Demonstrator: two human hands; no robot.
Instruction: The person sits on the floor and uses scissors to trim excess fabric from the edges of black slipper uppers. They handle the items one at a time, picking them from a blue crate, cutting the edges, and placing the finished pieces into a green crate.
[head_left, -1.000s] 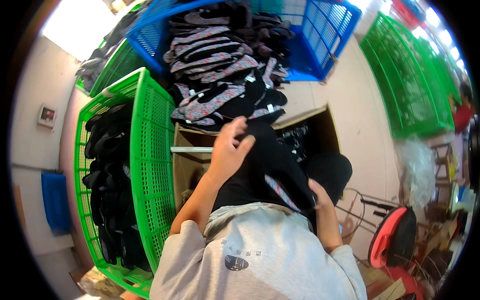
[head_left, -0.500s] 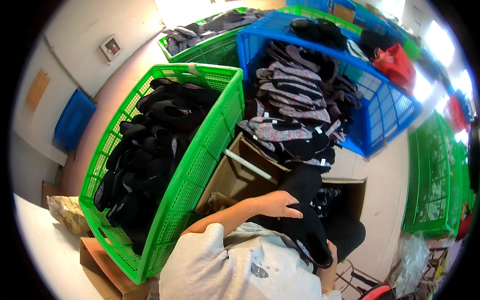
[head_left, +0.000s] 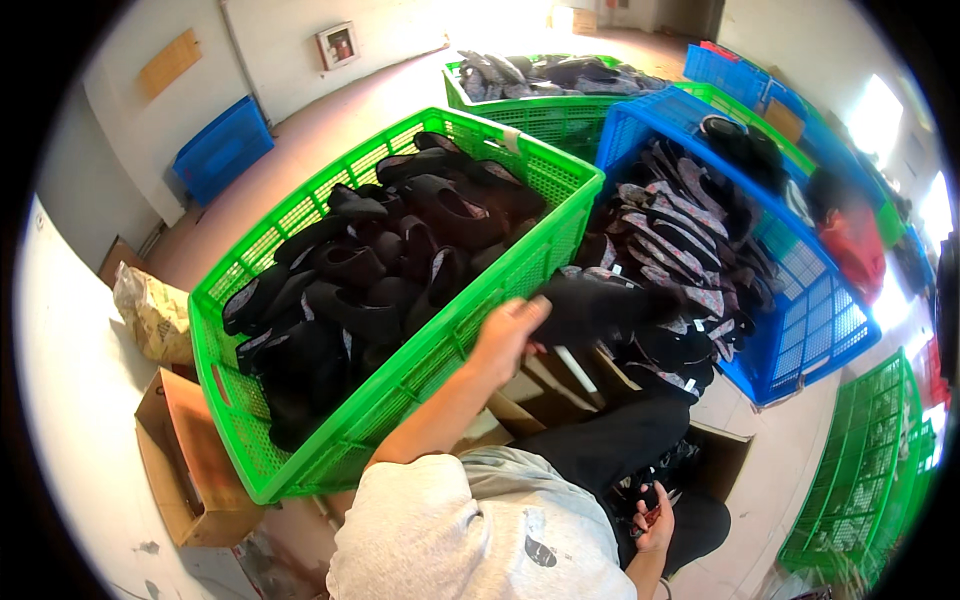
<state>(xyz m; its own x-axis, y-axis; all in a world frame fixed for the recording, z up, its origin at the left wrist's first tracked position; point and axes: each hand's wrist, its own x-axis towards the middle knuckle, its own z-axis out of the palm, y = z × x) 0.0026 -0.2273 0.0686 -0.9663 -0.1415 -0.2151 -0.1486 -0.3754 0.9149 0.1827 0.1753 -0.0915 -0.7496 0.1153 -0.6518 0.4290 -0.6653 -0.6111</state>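
Observation:
My left hand (head_left: 505, 338) is closed on one end of a black cloth shoe (head_left: 600, 312), blurred by motion, held out beside the wall of a green crate (head_left: 545, 245). Black shoes (head_left: 345, 265) lie heaped inside that crate. Low by my right thigh, my right hand (head_left: 655, 525) has its fingers curled around a small dark thing with a reddish part, too small to name. Patterned grey and black shoes (head_left: 670, 225) lie stacked in a blue crate (head_left: 815, 310) tipped on its side, some spilling toward my knees.
Cardboard boxes (head_left: 725, 455) stand around my legs, one crossed by a white rod (head_left: 578, 375). Another green crate (head_left: 550, 110) of shoes stands behind. Green crates (head_left: 850, 470) stand at the right, and an opened carton (head_left: 190, 460) sits at the lower left.
The black shoe has left my lap and my right hand; my left hand has carried it up and forward. My right hand now holds a small dark thing. The view has swung left.

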